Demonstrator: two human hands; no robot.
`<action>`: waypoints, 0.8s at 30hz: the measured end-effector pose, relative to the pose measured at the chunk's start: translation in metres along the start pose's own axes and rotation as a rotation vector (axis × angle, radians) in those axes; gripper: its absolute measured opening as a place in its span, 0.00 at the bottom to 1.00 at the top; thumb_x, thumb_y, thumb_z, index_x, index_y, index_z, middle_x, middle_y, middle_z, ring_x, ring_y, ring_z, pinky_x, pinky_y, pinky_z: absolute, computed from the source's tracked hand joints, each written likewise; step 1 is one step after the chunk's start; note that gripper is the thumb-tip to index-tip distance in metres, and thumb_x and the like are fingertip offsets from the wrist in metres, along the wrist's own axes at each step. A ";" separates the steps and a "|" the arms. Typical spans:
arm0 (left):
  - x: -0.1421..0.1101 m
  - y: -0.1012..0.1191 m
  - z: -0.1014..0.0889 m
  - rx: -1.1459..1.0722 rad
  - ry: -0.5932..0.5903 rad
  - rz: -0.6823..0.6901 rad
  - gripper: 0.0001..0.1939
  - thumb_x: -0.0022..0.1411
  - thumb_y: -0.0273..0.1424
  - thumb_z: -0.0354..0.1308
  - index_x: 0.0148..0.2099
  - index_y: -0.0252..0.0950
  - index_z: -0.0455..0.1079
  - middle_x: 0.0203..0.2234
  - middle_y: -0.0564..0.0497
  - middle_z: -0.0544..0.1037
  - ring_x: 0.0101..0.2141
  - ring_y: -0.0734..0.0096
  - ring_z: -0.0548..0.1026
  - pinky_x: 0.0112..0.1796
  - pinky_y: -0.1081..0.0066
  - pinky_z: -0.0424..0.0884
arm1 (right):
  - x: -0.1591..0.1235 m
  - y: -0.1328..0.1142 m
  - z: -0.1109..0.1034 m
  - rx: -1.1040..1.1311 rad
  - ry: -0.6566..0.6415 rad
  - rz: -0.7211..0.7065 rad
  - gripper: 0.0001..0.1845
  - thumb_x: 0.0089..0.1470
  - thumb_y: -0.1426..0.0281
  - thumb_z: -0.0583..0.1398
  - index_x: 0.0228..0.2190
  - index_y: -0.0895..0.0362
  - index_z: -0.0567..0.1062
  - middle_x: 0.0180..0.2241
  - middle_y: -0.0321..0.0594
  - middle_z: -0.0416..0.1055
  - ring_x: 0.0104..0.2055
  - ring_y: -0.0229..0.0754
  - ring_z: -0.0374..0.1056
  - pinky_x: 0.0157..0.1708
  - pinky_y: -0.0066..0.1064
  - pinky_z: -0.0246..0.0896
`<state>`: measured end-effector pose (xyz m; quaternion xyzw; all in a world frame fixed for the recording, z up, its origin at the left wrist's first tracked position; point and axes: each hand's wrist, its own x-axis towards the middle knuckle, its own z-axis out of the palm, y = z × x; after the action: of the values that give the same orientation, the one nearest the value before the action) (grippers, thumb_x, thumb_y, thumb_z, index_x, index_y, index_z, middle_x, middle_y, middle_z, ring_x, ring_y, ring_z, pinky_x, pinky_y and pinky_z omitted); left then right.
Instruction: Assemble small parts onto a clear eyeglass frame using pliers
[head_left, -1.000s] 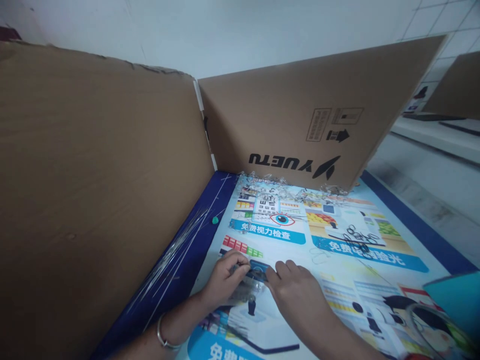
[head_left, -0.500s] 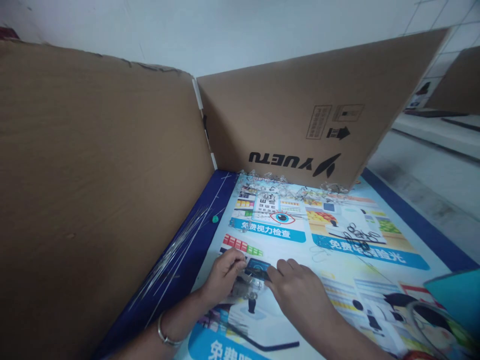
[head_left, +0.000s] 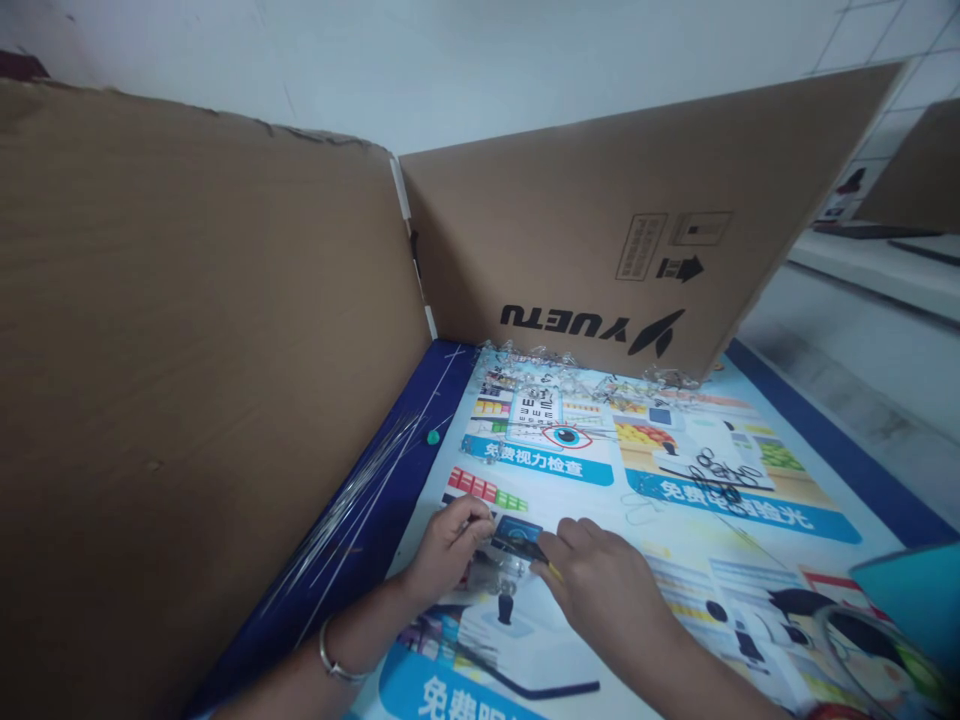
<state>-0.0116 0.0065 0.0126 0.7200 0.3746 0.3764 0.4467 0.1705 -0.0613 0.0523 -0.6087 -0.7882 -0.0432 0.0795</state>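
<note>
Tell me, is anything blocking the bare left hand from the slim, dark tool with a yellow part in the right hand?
Nothing visible blocks the left hand from the slim, dark tool in the right hand; its tip reaches close by, where blur could hide thin pieces.

A pale blue-white printed cover [head_left: 660, 530] lies on the desk [head_left: 832, 450], bordered in deep blue along the left and right edges. Its bright blue banners [head_left: 544, 468] carry white characters, and its printed eye [head_left: 568, 437] is blue-irised with a red outline. Plain brown cardboard [head_left: 210, 330] lines the left edge; the brown panel [head_left: 585, 220] at the far edge bears black lettering [head_left: 562, 318]. Silvery wires [head_left: 352, 510] streak the left edge, near a green bit [head_left: 433, 438]. Towards the right edge, loops [head_left: 724, 488] show black and a sheet [head_left: 911, 590] teal. Yellow marks the tool [head_left: 554, 571] in the right hand [head_left: 604, 578].
</note>
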 end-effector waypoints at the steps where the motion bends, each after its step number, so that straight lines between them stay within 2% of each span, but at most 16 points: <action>1: 0.000 0.000 0.000 -0.020 0.000 -0.017 0.06 0.57 0.28 0.49 0.28 0.34 0.63 0.23 0.54 0.65 0.26 0.76 0.64 0.30 0.76 0.61 | 0.000 0.000 0.001 0.000 0.018 -0.006 0.04 0.49 0.67 0.59 0.28 0.54 0.72 0.27 0.37 0.67 0.31 0.40 0.62 0.27 0.29 0.46; 4: 0.000 -0.001 0.000 -0.062 0.011 -0.025 0.06 0.58 0.28 0.49 0.29 0.35 0.64 0.23 0.54 0.65 0.26 0.76 0.64 0.30 0.76 0.61 | -0.001 0.002 0.004 0.002 0.053 -0.018 0.04 0.48 0.67 0.59 0.28 0.54 0.71 0.27 0.37 0.66 0.32 0.40 0.61 0.28 0.30 0.47; 11: 0.003 -0.002 -0.004 -0.034 0.040 0.064 0.07 0.57 0.29 0.51 0.27 0.34 0.66 0.26 0.52 0.65 0.31 0.72 0.66 0.35 0.73 0.63 | 0.001 0.008 0.005 0.007 0.092 -0.035 0.04 0.48 0.67 0.59 0.27 0.55 0.71 0.27 0.37 0.65 0.32 0.40 0.59 0.30 0.31 0.46; 16: 0.003 -0.001 -0.004 -0.040 0.041 0.062 0.07 0.58 0.28 0.49 0.30 0.34 0.67 0.26 0.52 0.67 0.31 0.72 0.66 0.35 0.73 0.63 | 0.002 0.008 0.005 0.049 0.096 -0.032 0.03 0.48 0.68 0.58 0.28 0.54 0.71 0.27 0.37 0.65 0.32 0.41 0.58 0.30 0.31 0.45; 24: 0.001 0.000 -0.001 -0.055 0.066 0.030 0.08 0.57 0.30 0.51 0.28 0.34 0.65 0.24 0.53 0.65 0.29 0.73 0.65 0.32 0.74 0.62 | 0.003 0.006 0.007 0.038 0.133 -0.048 0.04 0.49 0.68 0.58 0.28 0.55 0.71 0.26 0.37 0.64 0.32 0.40 0.58 0.30 0.31 0.46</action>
<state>-0.0125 0.0077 0.0130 0.7002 0.3675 0.4168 0.4482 0.1754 -0.0559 0.0457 -0.5838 -0.7962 -0.0704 0.1423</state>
